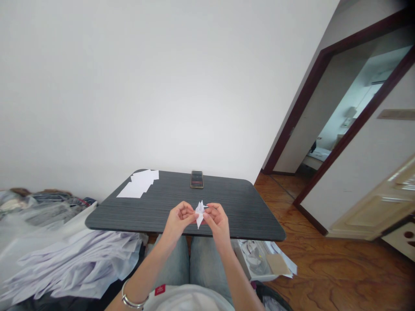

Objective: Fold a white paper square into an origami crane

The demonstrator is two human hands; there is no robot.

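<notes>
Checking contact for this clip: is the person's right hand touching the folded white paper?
Touching. The head view shows the right hand with its fingers pressed against the edge of the folded white paper, pinching it.

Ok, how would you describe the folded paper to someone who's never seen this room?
Start at the dark grey wood-grain table. Just over its near edge, the left hand and right hand pinch a small folded white paper between them. Unlike the flat white sheets at the far left corner, it is creased into points.
</notes>
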